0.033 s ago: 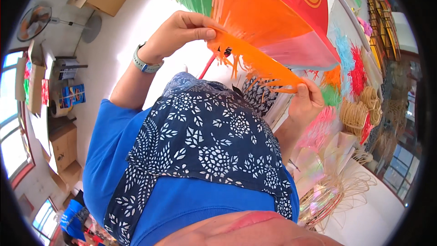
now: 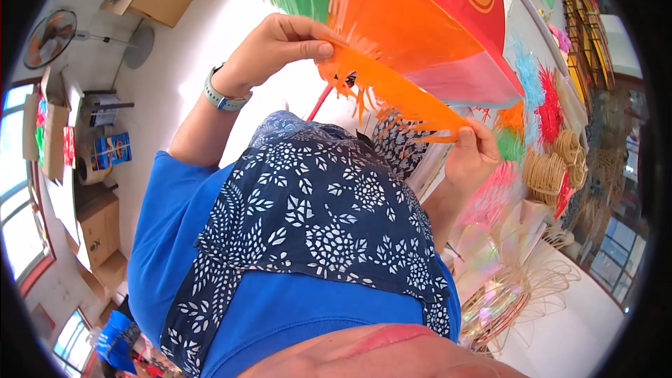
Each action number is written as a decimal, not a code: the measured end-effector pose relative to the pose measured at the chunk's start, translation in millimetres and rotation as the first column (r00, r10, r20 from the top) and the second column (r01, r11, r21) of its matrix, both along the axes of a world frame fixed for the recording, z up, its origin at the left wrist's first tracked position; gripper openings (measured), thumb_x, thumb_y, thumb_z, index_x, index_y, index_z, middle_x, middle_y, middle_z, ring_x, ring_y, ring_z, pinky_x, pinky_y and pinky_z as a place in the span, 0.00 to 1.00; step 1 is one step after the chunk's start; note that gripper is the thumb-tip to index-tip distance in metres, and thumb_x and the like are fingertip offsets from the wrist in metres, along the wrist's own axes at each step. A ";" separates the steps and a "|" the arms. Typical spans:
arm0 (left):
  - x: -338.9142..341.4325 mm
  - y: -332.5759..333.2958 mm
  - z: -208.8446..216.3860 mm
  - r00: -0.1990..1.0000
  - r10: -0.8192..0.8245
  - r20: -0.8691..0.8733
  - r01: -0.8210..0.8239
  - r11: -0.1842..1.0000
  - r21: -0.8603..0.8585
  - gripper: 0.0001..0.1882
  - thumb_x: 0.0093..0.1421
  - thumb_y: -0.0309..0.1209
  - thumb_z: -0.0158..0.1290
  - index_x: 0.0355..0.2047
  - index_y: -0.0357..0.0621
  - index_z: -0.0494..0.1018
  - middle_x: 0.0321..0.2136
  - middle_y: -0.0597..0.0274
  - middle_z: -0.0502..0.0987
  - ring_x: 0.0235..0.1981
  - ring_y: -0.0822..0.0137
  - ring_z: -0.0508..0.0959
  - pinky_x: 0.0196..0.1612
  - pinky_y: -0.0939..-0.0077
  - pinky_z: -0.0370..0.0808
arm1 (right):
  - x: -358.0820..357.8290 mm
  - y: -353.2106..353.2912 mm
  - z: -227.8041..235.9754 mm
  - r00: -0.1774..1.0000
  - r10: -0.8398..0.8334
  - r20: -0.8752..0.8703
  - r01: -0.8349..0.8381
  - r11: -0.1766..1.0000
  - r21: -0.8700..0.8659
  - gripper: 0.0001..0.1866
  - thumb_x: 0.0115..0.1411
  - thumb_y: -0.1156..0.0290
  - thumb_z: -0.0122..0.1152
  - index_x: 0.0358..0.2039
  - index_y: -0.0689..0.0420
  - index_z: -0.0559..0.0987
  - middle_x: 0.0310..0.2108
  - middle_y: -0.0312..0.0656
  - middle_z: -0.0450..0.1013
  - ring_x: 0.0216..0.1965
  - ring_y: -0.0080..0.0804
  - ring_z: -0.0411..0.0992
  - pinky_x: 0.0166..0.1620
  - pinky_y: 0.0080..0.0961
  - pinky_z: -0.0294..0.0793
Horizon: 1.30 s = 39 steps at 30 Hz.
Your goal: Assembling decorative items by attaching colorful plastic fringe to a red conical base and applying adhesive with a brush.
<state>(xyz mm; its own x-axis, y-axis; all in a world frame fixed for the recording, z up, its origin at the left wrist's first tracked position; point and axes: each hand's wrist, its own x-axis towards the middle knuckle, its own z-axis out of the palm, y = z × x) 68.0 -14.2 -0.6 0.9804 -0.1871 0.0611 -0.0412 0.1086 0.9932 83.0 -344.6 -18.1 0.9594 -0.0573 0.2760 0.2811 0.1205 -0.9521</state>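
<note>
A fringed orange strip (image 2: 409, 98) hangs between the person's two hands, just on the near side of a big paper lantern (image 2: 392, 0) with red, orange, green and pink sides. The left hand (image 2: 294, 38) pinches the strip's left end between thumb and fingers, close against the lantern's orange side. The right hand (image 2: 474, 157) grips the other end in the same way, lower and nearer the body. Held only by its ends, the strip is drawn fairly straight, probably so that it lies flat and its cut fringe falls loose without tangling. Whether its upper edge touches the lantern cannot be told from this angle.

To the right, blue fringe (image 2: 528, 91), red fringe (image 2: 551, 108) and pink fringe (image 2: 488, 196) are kept by colour, perhaps so that each is easy to pick out, with coils of cane (image 2: 546, 175) beside them. Well apart on the left stands a fan (image 2: 50, 38), out of the way of both arms
</note>
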 end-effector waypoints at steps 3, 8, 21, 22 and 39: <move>20.1 23.4 1.3 1.000 0.014 -0.009 -0.015 0.998 -0.059 0.09 0.57 0.29 0.55 0.34 0.34 0.74 0.26 0.64 0.76 0.29 0.76 0.74 0.37 0.82 0.73 | 3.9 25.9 9.0 1.000 -0.012 -0.027 0.012 1.000 0.027 0.07 0.49 0.81 0.64 0.30 0.65 0.77 0.25 0.40 0.74 0.26 0.23 0.70 0.33 0.16 0.69; 55.5 44.8 1.4 0.999 0.013 0.031 -0.009 0.992 -0.128 0.09 0.59 0.30 0.53 0.34 0.36 0.73 0.29 0.66 0.75 0.30 0.78 0.73 0.36 0.83 0.71 | 16.4 53.8 16.6 0.996 -0.059 -0.073 0.071 0.982 0.177 0.05 0.52 0.79 0.62 0.30 0.65 0.76 0.24 0.41 0.74 0.24 0.24 0.70 0.30 0.19 0.70; 80.7 39.9 15.7 0.964 0.225 0.141 -0.243 0.962 0.124 0.09 0.59 0.28 0.53 0.35 0.32 0.74 0.27 0.62 0.77 0.30 0.76 0.76 0.37 0.83 0.72 | 47.0 47.2 18.2 0.997 -0.060 -0.050 0.066 0.990 0.121 0.04 0.52 0.82 0.60 0.31 0.67 0.77 0.27 0.42 0.75 0.29 0.25 0.72 0.35 0.20 0.71; 81.2 38.9 15.6 0.962 0.233 0.142 -0.250 0.962 0.114 0.10 0.59 0.28 0.53 0.35 0.32 0.74 0.27 0.62 0.77 0.30 0.76 0.76 0.37 0.83 0.73 | 49.0 48.6 17.8 0.995 -0.084 -0.046 0.089 0.989 0.114 0.05 0.52 0.83 0.61 0.30 0.67 0.77 0.27 0.42 0.75 0.29 0.25 0.72 0.35 0.19 0.71; 91.7 27.3 12.3 0.862 0.409 0.299 -0.463 0.875 0.139 0.11 0.55 0.31 0.57 0.28 0.32 0.75 0.22 0.60 0.78 0.22 0.78 0.76 0.26 0.86 0.73 | 66.3 57.8 28.4 0.988 -0.156 -0.013 0.156 0.986 0.054 0.04 0.49 0.84 0.62 0.27 0.66 0.76 0.23 0.38 0.73 0.24 0.18 0.68 0.31 0.12 0.67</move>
